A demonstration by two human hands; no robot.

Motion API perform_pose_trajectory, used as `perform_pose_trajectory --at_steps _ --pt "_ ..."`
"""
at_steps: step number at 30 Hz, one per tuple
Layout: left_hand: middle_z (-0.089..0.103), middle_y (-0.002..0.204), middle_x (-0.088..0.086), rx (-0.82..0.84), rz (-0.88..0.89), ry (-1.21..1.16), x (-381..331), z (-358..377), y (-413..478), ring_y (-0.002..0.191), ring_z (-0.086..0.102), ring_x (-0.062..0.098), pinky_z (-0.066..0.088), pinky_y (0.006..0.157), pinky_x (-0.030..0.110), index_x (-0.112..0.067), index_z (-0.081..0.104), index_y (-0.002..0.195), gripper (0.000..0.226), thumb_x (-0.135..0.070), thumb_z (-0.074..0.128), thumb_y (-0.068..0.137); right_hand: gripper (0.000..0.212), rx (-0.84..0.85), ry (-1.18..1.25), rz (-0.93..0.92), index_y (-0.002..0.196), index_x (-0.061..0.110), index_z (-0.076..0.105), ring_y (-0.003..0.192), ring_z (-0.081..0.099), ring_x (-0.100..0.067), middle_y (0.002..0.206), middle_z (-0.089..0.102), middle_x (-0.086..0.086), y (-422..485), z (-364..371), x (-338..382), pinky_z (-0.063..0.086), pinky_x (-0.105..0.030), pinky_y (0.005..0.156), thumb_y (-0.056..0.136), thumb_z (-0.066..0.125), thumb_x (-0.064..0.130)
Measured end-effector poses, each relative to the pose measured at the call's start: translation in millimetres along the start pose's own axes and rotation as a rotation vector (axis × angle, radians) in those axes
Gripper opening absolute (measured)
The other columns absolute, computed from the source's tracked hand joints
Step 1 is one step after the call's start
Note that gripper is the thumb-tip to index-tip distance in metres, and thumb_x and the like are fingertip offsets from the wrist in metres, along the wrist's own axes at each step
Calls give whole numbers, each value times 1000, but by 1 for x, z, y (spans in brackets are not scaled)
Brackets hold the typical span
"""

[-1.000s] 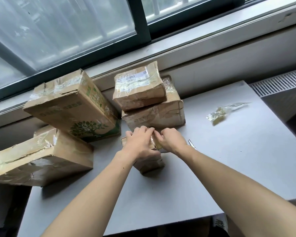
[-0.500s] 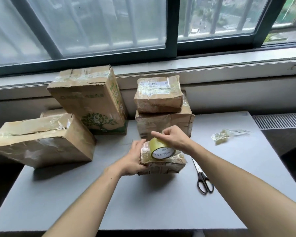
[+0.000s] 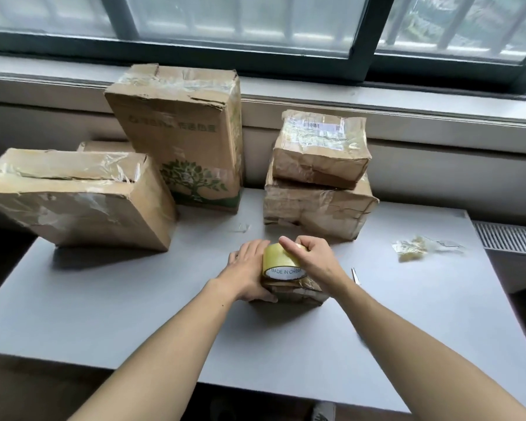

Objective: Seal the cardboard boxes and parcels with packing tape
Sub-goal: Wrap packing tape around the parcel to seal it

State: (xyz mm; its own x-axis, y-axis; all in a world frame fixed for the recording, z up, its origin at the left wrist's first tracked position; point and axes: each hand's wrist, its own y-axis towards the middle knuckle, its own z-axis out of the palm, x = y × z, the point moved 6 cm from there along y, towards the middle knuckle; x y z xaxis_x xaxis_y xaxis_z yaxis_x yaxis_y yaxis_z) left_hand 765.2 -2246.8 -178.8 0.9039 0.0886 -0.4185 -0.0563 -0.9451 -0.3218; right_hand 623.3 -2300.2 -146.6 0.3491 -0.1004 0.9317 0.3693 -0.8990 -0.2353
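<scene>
From my remote seat I see the small brown cardboard parcel (image 3: 298,294) lying on the grey table (image 3: 110,302), near its middle and close to the front edge. My left hand (image 3: 246,276) rests on the parcel's left end, fingers stretched out flat across the top and the thumb lying along the near side. My right hand (image 3: 315,260) grips the roll of yellowish clear packing tape (image 3: 277,260): the fingers curl over the top of the roll and the thumb presses on its upper rim. The roll sits on top of the parcel, its printed white core facing me. I cannot tell whether any strip is pulled out from it.

Just right of my right wrist the tip of a pair of metal scissors (image 3: 356,276) shows; the rest is hidden by the arm. Farther right lies a crumpled wad of used clear tape (image 3: 413,249). Behind the hands two creased brown parcels are stacked, the upper labelled parcel (image 3: 321,147) on the wider lower parcel (image 3: 316,212). To the left stands a tall cardboard box printed with a green tree (image 3: 186,138), tilted back toward the window sill (image 3: 407,110). Left of it a flat taped cardboard box (image 3: 73,199) hangs over the table's left edge.
</scene>
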Motion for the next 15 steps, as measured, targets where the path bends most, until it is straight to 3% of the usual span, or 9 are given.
perform_pose_trajectory --at_steps 3,6,10,15 --pt "31 134 -3 -28 1 41 2 3 2 128 27 20 28 103 36 -24 22 146 110 -51 84 60 70 -3 183 70 64 3 45 63 29 -20 68 30 -8 -2 4 -11 22 -32 55 75 71 67" --pt "34 127 0 -24 -10 108 -2 1 2 122 32 23 32 97 36 -22 27 140 97 -43 80 62 60 1 133 71 61 7 46 58 27 -18 63 29 -7 1 5 0 21 -32 52 85 71 56" --pt "35 125 2 -4 -28 166 -6 1 2 120 34 25 34 95 37 -20 31 132 83 -41 76 65 63 -82 -358 -76 53 13 29 53 22 -17 53 22 -5 6 -11 27 22 -35 52 90 66 49" --pt "34 124 2 -11 -14 172 -6 2 1 120 34 25 33 97 37 -20 31 130 78 -44 73 70 60 -96 -782 -45 50 14 41 66 45 -30 50 42 -3 -9 -43 26 31 -33 60 94 55 52"
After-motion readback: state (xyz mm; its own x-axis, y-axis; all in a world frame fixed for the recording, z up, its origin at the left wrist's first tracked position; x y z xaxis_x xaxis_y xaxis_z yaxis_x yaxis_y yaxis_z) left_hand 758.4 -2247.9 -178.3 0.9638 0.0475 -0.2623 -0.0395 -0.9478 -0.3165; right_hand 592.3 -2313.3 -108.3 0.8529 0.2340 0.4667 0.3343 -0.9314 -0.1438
